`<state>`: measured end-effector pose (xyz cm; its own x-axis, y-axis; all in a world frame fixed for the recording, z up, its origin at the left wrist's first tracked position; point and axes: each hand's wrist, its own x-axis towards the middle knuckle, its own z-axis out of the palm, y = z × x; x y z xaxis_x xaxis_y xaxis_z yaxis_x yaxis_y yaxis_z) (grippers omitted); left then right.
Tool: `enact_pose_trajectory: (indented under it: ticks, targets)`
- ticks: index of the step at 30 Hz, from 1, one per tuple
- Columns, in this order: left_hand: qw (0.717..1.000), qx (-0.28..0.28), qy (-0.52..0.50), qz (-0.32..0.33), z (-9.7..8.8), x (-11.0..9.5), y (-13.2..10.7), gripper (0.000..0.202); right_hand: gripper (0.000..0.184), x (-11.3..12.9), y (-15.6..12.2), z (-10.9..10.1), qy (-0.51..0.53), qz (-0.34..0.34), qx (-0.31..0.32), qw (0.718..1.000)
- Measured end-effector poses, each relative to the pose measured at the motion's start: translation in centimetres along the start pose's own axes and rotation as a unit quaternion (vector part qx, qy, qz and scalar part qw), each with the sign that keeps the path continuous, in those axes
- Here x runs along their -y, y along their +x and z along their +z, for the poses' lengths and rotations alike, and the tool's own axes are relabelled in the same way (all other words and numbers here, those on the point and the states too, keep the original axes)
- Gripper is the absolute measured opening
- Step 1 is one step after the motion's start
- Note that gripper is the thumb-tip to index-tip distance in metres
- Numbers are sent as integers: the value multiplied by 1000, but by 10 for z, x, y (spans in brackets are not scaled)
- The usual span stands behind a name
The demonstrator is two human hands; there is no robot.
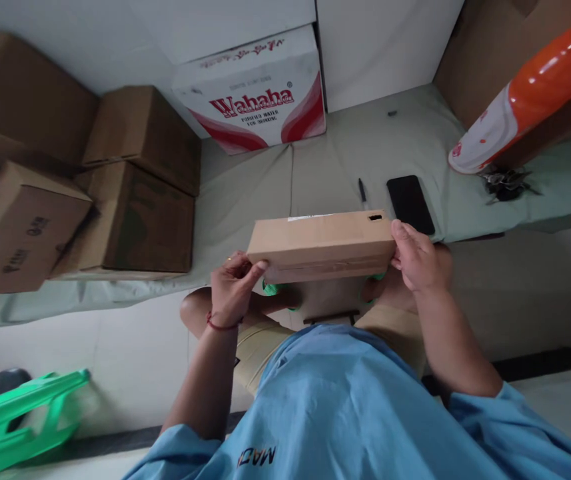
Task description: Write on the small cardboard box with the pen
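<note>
Several brown cartons [135, 200] sit stacked at far left on the pale sheet [340, 153]. Our left hand [232, 290] grips the left end of a flat cardboard box [322, 243], which we hold level above our lap, below the Wahaha carton [255, 93]. Our right hand [418, 257] clasps its other end, just beside a black phone [410, 203]

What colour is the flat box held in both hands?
Plain brown cardboard. The flat box shows best in the head view.
</note>
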<state>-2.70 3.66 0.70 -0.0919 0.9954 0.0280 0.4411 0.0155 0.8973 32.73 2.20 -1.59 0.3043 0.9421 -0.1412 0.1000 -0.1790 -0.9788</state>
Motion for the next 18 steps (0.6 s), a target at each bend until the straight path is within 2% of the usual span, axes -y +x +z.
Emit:
enact_pose_trajectory:
  ticks: [3, 7, 9, 12, 15, 18]
  targets:
    - [1000, -23, -13, 9, 2, 1, 9, 38, 62, -1, 7, 0, -39, -60, 2, 997]
    - [998, -38, 16, -45, 8, -3, 12, 56, 60, -5, 10, 4, -71, -108, 9, 992]
    - [996, -31, 34, -75, 11, -3, 11, 61, 60, -8, 9, 6, -80, -113, 3, 990]
    - [989, -21, 83, -119, 12, -3, 10, 63, 65, -10, 7, 9, -78, -78, 3, 994]
    - [964, 37, 148, -219, 8, -3, 15, 67, 67, -4, 6, 10, -43, -46, 43, 997]
    - [938, 104, 156, -291, 2, -6, 24, 66, 68, 8, 6, 10, -50, -38, 82, 995]
